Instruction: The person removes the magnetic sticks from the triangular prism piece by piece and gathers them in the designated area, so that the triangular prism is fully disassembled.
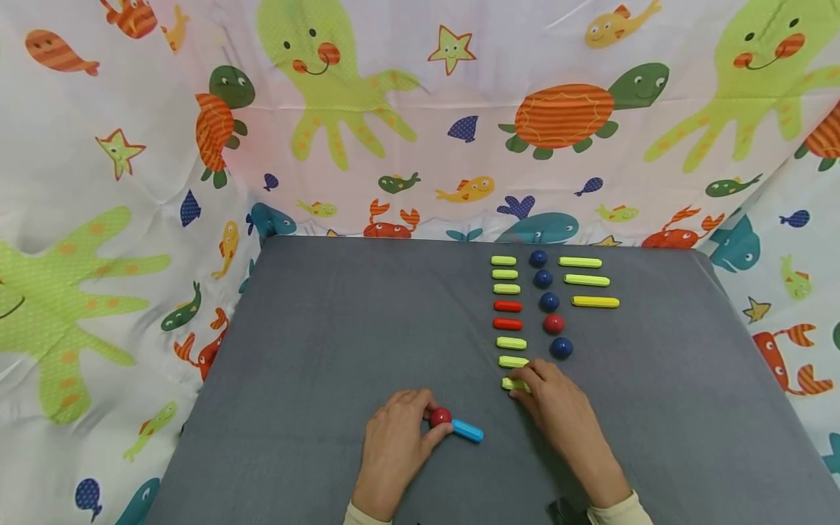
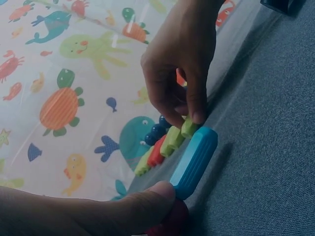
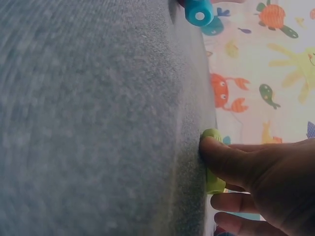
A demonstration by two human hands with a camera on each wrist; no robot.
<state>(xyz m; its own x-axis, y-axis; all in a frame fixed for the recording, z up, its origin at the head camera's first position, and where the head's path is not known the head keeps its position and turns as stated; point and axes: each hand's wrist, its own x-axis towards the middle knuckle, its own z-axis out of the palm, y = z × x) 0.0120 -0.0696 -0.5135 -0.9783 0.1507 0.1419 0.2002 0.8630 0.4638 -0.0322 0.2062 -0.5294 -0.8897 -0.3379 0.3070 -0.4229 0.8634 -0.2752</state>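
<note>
My left hand (image 1: 397,446) pinches a red ball (image 1: 440,416) between thumb and fingers. A blue stick (image 1: 468,431) juts out from that ball to the right; the left wrist view shows the ridged blue stick (image 2: 194,163) tilted, its lower end by the thumb. With thumb and fingertips, my right hand (image 1: 566,414) pinches a short light-green stick (image 1: 509,383) at the near end of a column of short sticks. In the right wrist view the thumb covers part of this green stick (image 3: 215,183). Just beyond it lies another green stick (image 1: 510,361), close to the fingers.
Further up that column lie red sticks (image 1: 508,324) and more green ones (image 1: 504,274). Beside it runs a line of blue balls (image 1: 549,302) with one red ball (image 1: 554,324). Longer green sticks (image 1: 587,280) and a yellow one (image 1: 595,302) lie right. A patterned curtain (image 1: 453,182) borders the grey table (image 1: 328,328).
</note>
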